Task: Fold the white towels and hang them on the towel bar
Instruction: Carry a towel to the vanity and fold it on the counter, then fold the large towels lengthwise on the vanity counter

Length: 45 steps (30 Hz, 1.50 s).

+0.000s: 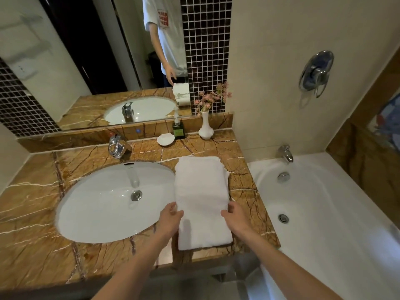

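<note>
While pinching the white towel (201, 191) at its long edges with left hand (171, 216) and right hand (234, 215), risk spilling loose layers into the sink (97, 204) if lifted unevenly.

You have a single view: a wide-angle camera worn on your head, standing at the near edge of the counter (32, 245) and looking forward and steeply down. It sits close. Your forearms run in from the bottom of the frame, and your left grip (172, 214) and right grip (234, 215) hold the white towel (201, 191) just below the middle. The sink (97, 202) takes the left, the bathtub (324, 213) the right. The mirror (86, 61) spans the top left, reflecting your torso, and the lens bows straight edges.
</note>
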Each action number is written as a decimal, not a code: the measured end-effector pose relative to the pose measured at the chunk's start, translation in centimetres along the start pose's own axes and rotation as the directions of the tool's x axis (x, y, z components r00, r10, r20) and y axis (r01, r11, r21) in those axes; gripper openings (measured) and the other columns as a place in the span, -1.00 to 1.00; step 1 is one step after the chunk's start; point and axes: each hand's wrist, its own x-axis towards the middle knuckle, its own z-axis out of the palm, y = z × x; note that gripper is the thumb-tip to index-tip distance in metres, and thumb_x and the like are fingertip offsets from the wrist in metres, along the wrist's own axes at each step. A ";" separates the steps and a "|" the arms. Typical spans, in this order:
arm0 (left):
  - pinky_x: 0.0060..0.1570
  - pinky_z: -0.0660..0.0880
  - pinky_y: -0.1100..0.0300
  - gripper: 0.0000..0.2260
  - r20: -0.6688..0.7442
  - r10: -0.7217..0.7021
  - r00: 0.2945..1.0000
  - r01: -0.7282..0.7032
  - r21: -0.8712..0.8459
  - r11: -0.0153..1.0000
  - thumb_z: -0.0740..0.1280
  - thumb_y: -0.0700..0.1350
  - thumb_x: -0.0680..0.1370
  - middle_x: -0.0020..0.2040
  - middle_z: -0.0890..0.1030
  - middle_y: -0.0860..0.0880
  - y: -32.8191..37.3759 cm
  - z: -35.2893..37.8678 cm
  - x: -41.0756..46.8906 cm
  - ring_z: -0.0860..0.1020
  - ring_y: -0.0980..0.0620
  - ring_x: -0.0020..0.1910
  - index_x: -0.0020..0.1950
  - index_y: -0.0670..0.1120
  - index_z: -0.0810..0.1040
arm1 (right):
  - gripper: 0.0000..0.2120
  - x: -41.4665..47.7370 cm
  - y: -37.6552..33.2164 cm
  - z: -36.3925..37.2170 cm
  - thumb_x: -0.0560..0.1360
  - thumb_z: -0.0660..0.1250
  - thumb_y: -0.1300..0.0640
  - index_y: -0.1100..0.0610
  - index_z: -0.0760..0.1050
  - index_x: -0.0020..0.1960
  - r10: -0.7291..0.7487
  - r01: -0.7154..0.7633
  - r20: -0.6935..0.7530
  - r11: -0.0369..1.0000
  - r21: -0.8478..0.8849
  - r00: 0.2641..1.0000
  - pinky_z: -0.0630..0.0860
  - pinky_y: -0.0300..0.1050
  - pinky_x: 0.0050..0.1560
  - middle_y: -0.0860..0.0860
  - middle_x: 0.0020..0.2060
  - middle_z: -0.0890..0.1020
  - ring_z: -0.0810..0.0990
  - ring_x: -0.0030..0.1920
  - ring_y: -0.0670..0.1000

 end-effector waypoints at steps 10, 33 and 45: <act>0.34 0.26 0.08 -0.58 0.100 0.459 0.883 -0.455 0.429 0.781 0.16 0.01 0.64 0.46 0.34 -0.10 4.1 -1.0 6.1 0.31 -0.09 0.42 0.49 0.00 0.28 | -0.41 6.7 -4.9 -1.3 0.60 0.20 0.04 0.01 0.07 0.56 -0.264 0.298 0.139 0.815 -0.497 0.954 0.19 0.00 0.48 0.03 0.55 0.12 0.13 0.52 0.06; 0.48 0.02 -0.02 -0.48 0.469 0.455 0.757 -0.616 0.745 0.258 0.07 0.13 0.63 0.55 0.11 -0.10 8.7 0.6 15.3 0.04 -0.15 0.51 0.55 0.00 0.10 | -0.42 13.7 -10.2 0.8 0.58 0.25 0.07 0.05 0.11 0.54 -0.329 0.383 0.224 0.569 -0.728 0.917 0.20 0.01 0.37 0.05 0.35 0.35 0.27 0.34 0.09; 0.08 0.34 0.20 -0.55 0.097 0.522 0.847 -0.506 0.446 0.738 0.44 -0.15 0.45 0.22 0.56 -0.07 11.0 1.2 14.2 0.48 -0.07 0.23 0.32 -0.10 0.44 | -0.67 13.7 -10.8 0.4 0.47 0.35 0.15 -0.01 0.37 0.20 -0.409 0.451 0.240 0.565 -0.691 0.881 0.23 -0.08 0.16 -0.04 0.19 0.44 0.34 0.19 0.03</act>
